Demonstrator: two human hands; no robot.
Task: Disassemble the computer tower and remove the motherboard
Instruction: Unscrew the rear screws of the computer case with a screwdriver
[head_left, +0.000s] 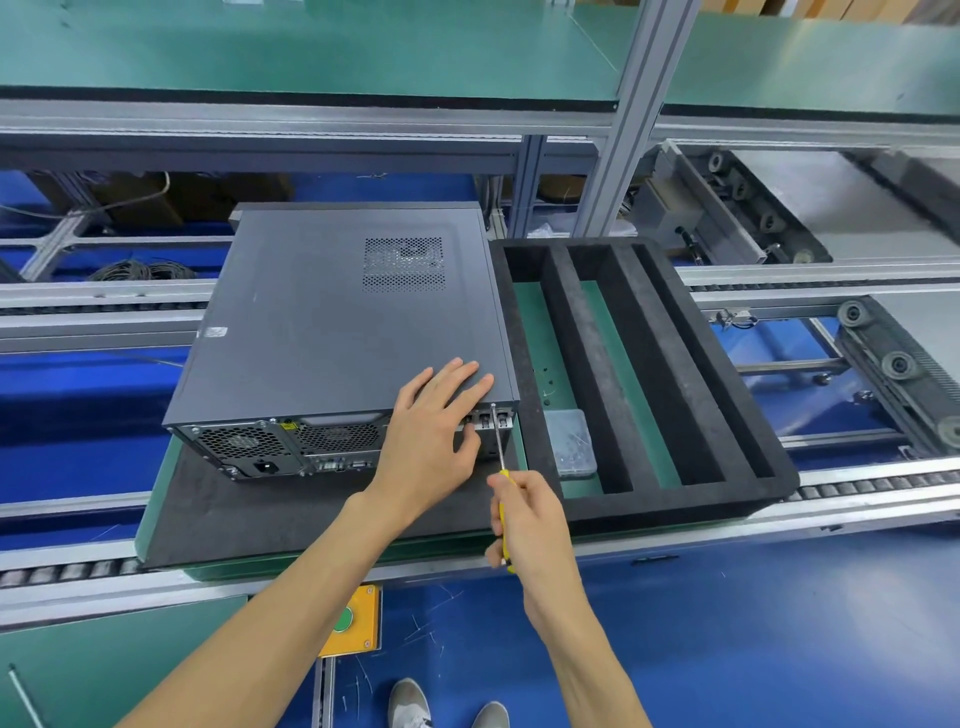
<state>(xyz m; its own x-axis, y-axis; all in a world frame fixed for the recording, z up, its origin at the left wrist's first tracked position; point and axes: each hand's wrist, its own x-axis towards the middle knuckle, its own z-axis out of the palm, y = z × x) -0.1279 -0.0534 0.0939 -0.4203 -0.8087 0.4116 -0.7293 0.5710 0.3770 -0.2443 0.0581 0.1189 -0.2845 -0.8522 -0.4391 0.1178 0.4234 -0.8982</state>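
I stand on a blue floor (753, 623) scratched white near my shoes (410, 704). Before me runs a conveyor of grey aluminium rails (857, 478) with small rollers (62, 574). A green shelf (311, 47) spans above it on grey posts (631, 119). Coiled cables (140, 271) lie on the floor beyond the rails. A yellow box with a green button (349, 621) sits under the near rail. Belt pulleys (898, 364) show at right.

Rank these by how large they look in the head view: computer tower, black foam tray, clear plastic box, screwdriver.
1. Computer tower and black foam tray: look alike, left unranked.
2. Screwdriver, longer but thin.
3. Clear plastic box, close to the screwdriver.
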